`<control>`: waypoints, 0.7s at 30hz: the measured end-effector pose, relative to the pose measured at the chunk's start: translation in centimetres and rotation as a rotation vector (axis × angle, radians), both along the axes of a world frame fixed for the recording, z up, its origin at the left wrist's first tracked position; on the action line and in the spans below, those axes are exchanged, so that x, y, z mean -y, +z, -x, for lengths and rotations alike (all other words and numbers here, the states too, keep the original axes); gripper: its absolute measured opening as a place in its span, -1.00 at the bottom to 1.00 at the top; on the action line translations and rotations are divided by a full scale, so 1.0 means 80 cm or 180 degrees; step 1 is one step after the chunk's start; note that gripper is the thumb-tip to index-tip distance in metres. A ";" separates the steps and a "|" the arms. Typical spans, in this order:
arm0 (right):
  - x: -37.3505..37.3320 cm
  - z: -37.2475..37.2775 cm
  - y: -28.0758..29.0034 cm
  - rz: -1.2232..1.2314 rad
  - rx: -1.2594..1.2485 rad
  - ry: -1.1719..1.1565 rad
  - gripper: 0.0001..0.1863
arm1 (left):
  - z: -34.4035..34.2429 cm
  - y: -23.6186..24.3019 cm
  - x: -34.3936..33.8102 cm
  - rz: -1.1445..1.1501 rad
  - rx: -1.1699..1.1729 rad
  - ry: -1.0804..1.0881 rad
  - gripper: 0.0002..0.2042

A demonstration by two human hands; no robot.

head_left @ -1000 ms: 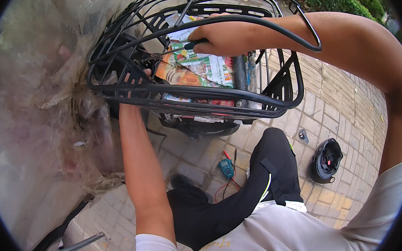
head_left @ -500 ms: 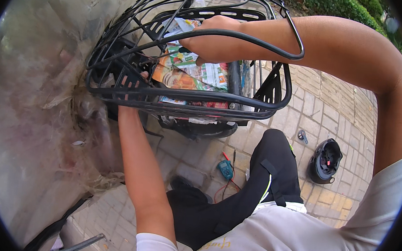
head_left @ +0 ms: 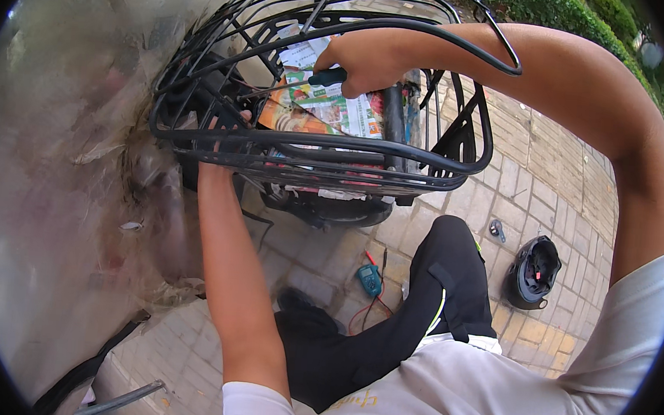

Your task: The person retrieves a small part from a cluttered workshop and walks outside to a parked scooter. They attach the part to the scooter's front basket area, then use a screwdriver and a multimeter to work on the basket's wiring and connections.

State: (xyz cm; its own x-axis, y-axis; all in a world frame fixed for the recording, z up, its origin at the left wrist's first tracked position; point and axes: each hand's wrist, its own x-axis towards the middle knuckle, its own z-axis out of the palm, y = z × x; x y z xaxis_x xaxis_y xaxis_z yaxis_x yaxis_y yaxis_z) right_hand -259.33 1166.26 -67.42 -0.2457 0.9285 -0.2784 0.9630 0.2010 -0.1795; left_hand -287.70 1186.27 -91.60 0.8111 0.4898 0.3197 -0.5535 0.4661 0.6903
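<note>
A black wire basket (head_left: 328, 156) fills the upper middle of the view, with colourful printed paper (head_left: 332, 110) lying inside it. My right hand (head_left: 371, 58) reaches in over the rim and is closed around a screwdriver with a dark green handle (head_left: 328, 76); its thin shaft points left toward the basket's inner left wall. My left arm comes up from below the basket, and my left hand (head_left: 239, 116) is mostly hidden behind the wires at that wall, only fingertips showing. Whether it holds anything cannot be seen.
A dirty clear plastic sheet (head_left: 68, 187) covers the left side. On the brick paving lie a teal multimeter (head_left: 369, 279) with red and black leads, a black helmet (head_left: 533, 272) and a small metal part (head_left: 496, 230). My black-trousered leg (head_left: 434, 294) lies below the basket.
My right hand has shifted slightly within the basket with the screwdriver, and the view has moved a little. My left arm stays under the basket.
</note>
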 end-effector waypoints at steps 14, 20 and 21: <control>0.022 0.005 0.047 -0.0812 0.0159 0.0281 -0.45 | -0.005 0.169 0.301 -0.0420 -0.2718 0.2910 -0.63; -0.001 0.005 0.141 0.0251 -0.0477 0.0307 -0.37 | -0.062 0.215 0.423 -0.4844 -0.2193 0.4114 -0.22; -0.011 0.005 0.156 0.0332 -0.0176 0.0196 -0.36 | -0.083 0.220 0.422 -0.5069 -0.2020 0.4113 -0.18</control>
State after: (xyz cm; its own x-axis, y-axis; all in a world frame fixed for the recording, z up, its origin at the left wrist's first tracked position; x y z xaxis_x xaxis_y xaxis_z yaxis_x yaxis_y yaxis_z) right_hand -259.70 1167.13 -54.90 -0.3191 0.8779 -0.3570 0.9374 0.2370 -0.2551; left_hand -281.09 1152.53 -73.96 0.4663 0.3726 0.8023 0.4008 -0.8975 0.1838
